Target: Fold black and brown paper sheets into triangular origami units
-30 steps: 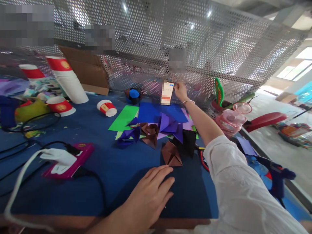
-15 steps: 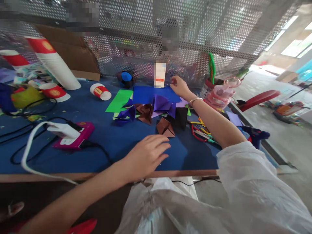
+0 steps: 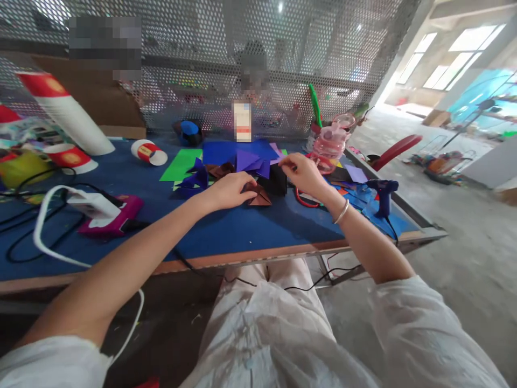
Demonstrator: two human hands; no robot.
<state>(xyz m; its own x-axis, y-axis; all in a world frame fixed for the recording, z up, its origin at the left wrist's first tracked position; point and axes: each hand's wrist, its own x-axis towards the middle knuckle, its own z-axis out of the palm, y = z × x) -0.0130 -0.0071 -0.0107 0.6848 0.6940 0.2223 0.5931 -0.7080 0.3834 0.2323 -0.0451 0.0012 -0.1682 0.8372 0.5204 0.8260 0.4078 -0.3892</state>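
Observation:
My left hand (image 3: 232, 191) reaches over a brown folded paper piece (image 3: 260, 198), its fingers bent and parted from the thumb around the paper's left side. Whether it grips the paper cannot be told. My right hand (image 3: 302, 171), with a bangle at the wrist, has its fingers curled together at the upper edge of a black folded paper piece (image 3: 278, 180). What lies between those fingertips is hidden. Purple folded paper (image 3: 247, 160) sits between and behind the hands. Further left are dark blue-violet folded paper (image 3: 196, 178) and another brown folded piece (image 3: 220, 170).
Blue sheets (image 3: 218, 151) and a green sheet (image 3: 181, 164) lie behind. A phone (image 3: 243, 121) leans against the mesh. Paper cups (image 3: 149, 152), a magenta power strip (image 3: 115, 218) and cables stand left. A pink jar (image 3: 329, 145) and a glue gun (image 3: 383, 194) are at right.
My left hand has moved forward to the brown folded paper. My right hand has drawn back from beside the phone to the black paper. The view has shifted to the right.

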